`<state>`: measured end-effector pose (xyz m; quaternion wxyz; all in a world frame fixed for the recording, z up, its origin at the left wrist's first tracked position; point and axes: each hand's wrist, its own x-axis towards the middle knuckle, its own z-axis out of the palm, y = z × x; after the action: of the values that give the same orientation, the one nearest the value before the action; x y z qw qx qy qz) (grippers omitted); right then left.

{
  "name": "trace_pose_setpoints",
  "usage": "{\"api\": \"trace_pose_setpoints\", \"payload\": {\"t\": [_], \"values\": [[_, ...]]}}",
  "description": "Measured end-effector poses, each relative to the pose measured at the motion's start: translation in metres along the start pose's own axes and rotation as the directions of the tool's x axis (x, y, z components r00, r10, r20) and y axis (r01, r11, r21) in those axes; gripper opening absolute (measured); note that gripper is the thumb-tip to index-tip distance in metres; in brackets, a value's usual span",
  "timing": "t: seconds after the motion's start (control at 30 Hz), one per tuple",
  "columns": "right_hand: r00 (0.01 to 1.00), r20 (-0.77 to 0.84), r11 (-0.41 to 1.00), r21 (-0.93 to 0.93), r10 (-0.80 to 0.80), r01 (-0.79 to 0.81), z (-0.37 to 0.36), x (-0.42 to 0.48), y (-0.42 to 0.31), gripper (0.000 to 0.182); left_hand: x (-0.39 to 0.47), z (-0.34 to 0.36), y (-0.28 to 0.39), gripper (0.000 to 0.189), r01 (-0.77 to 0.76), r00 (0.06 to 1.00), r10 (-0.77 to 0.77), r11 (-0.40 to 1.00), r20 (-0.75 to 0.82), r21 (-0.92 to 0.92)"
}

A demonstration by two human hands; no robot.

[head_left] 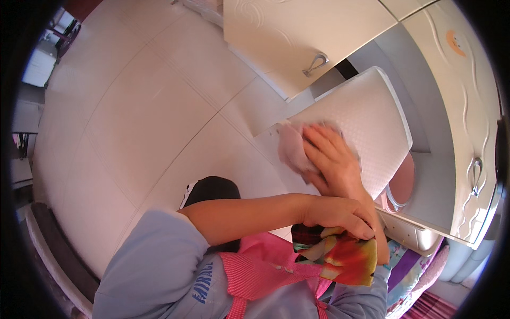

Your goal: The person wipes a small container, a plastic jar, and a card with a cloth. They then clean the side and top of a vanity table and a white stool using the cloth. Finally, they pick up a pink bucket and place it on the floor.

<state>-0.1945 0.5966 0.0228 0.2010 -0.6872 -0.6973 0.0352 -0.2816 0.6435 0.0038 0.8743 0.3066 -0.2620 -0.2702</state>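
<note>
My right hand (pixel 332 157) is blurred, its fingers spread over a crumpled pale pink cloth (pixel 293 145). It is at the near edge of a white quilted panel (pixel 370 115), possibly a stool seat. My left forearm crosses in front of me from the left. Beside my right forearm, my left hand (pixel 338 215) grips a red, yellow and green patterned cloth (pixel 342 257), which hangs below the fingers. The part of this cloth under the hand is hidden.
Cream cabinets with metal handles (pixel 316 63) stand ahead and at the right. A pink round mirror (pixel 400 181) is beyond the panel. A beige plastic container (pixel 408 233) sits at lower right. Light floor tiles (pixel 159 99) spread to the left; a curved brown furniture edge (pixel 59 259) is at lower left.
</note>
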Motion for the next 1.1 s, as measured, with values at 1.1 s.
{"api": "trace_pose_setpoints", "payload": {"t": [1.1], "values": [[0.094, -0.702, 0.455, 0.347, 0.706, -0.820, -0.023, -0.142, 0.128, 0.045, 0.024, -0.003, 0.016, 0.055, 0.452, 0.884, 0.363, -0.500, -0.296, 0.739]]}}
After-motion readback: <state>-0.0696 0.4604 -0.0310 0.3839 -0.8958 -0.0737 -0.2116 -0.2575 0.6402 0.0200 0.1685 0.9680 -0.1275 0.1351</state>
